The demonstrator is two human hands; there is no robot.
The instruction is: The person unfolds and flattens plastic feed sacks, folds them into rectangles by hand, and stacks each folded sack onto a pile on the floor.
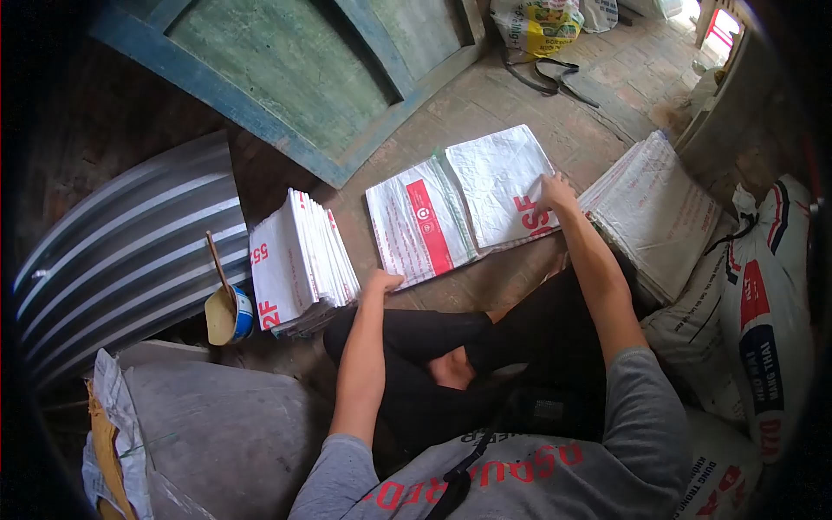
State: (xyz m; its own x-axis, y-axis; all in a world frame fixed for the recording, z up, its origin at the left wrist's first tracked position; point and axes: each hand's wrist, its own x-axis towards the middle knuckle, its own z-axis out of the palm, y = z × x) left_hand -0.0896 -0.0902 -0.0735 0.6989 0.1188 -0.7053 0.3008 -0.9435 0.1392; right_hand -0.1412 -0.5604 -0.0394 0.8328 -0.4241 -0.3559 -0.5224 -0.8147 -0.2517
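In front of my crossed legs lies a flat white woven sack (498, 186), with red lettering on its right part and a red printed panel on its left. A green-edged seam or fold runs between the two parts. My left hand (384, 281) is closed on its near left corner. On its right side, my right hand (555, 191) grips the edge, fingers curled on it. To the left stands a pile of folded white sacks (299, 260), and to the right another stack of flat sacks (654, 212).
A green-blue wooden door panel (286, 78) stands ahead. Corrugated metal sheet (139, 251) and a pot with a stick (230, 316) are at left. Filled sacks (754, 321) crowd the right. A printed bag (542, 26) and black strap (555, 78) lie on the brick floor ahead.
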